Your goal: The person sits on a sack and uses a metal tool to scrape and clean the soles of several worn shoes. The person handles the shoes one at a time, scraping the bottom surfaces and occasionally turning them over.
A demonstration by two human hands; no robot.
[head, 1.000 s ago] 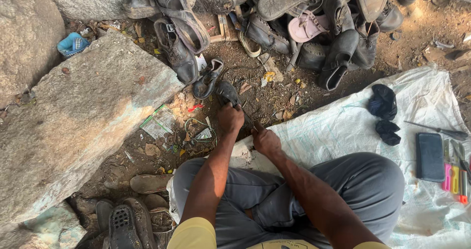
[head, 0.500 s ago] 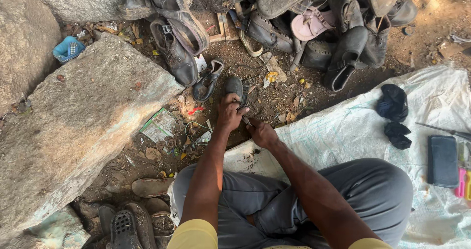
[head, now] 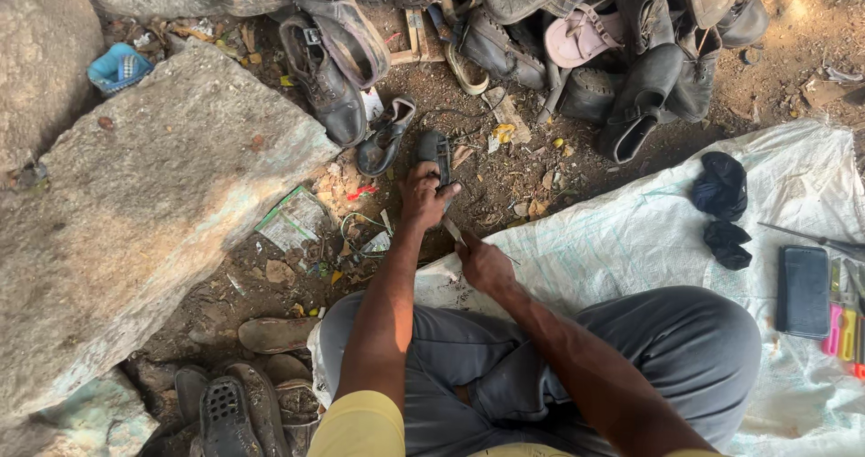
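The person is sitting cross-legged on the white woven sheet (head: 631, 232), and everything here is best placed from that sheet. Just off its far left corner, over the littered dirt, the left hand (head: 423, 196) is holding a small dark shoe sole (head: 434, 150), its grip clamped around the near end so the piece is standing up and away from the body. Since a second ago this hand has been drifting a little further out from the sheet, lifting the sole clear of the ground.

The right hand (head: 485, 263) is hovering right at the sheet's edge, fingers closed together around a thin blade-like tool (head: 453, 232) whose tip is pointing up toward the sole. The two hands are drawing slightly apart, so the tool is now just short of the sole rather than touching it; whether it is cutting I cannot tell.

Beyond the sheet, a heap of worn shoes (head: 577, 33) is lying against the dirt, and a large flat stone (head: 135, 232) is sitting well off to the left. On the sheet's right side a black case (head: 802, 290) is resting near two dark cloth wads (head: 721, 205).
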